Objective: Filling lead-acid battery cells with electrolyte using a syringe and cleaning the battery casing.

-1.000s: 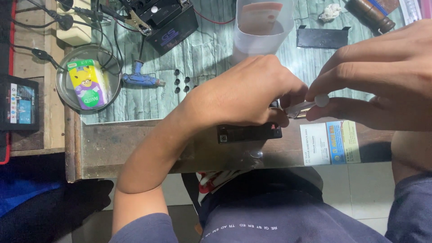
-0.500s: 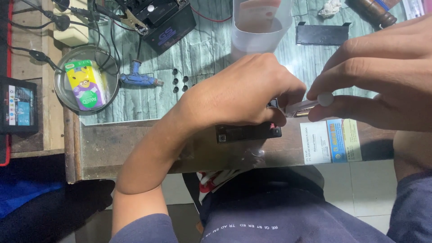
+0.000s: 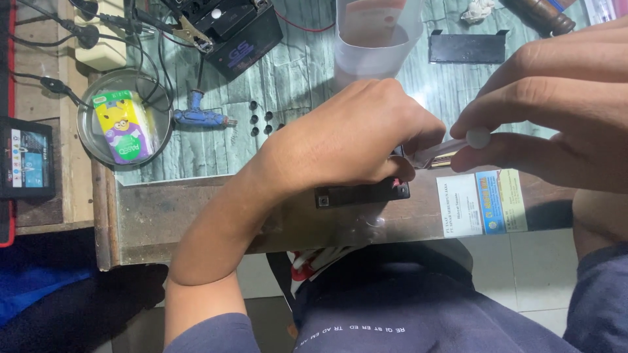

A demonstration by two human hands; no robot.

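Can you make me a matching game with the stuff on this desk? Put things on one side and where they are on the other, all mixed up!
Things:
1. tissue pack
2. white-capped tube
3. black box
4. blue tool

Places:
A. under the left hand
B. in the round glass bowl
C. pinched by the right hand
D. lying beside the bowl

Pairs: 1-B, 2-C, 3-A, 4-D

One view only, from the camera on your head, looking steeply down over your lap onto the wooden workbench edge [image 3: 196, 222]. It sits close: your left hand [image 3: 347, 140] and right hand [image 3: 556, 124] fill the middle and right. Beyond your left hand, the far bench runs off the top edge.
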